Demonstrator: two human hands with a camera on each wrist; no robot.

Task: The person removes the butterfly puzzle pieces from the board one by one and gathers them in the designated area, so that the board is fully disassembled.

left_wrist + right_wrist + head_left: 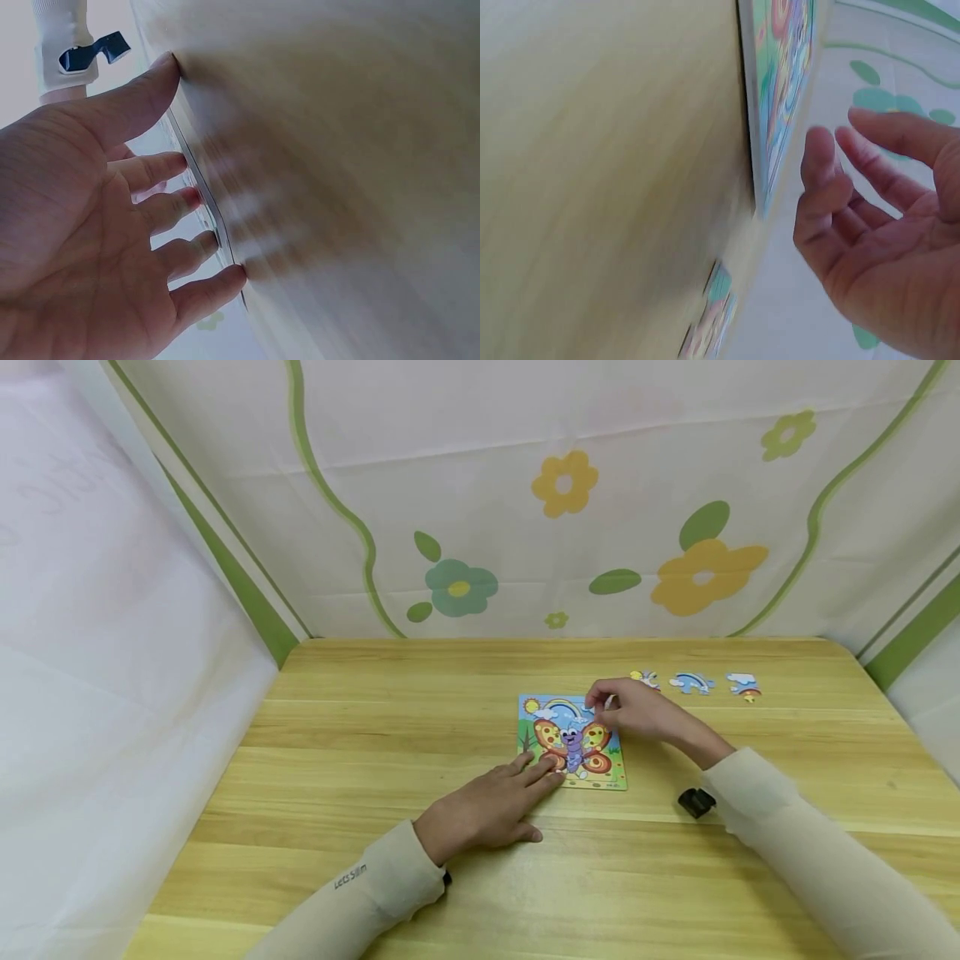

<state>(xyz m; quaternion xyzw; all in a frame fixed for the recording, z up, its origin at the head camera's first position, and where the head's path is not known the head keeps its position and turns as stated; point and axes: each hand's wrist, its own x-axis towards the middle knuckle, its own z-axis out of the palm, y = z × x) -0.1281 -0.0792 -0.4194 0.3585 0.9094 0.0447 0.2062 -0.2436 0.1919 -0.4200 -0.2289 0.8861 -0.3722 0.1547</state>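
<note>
A square jigsaw puzzle with a cartoon butterfly, a sun and a rainbow lies on the wooden table. My left hand rests its spread, nearly straight fingertips on the puzzle's lower left edge. In the left wrist view, the left fingers meet the board's edge and the thumb touches the tabletop. Over the puzzle's upper right part is my right hand, its fingers loosely bent. The right wrist view shows the right hand raised off the board, with no piece visible between thumb and fingers.
Loose puzzle pieces lie behind and right of the right hand: one with yellow, a rainbow piece and a cloud piece. A black clip-like device is at the right cuff. A flower-printed cloth hangs behind the table.
</note>
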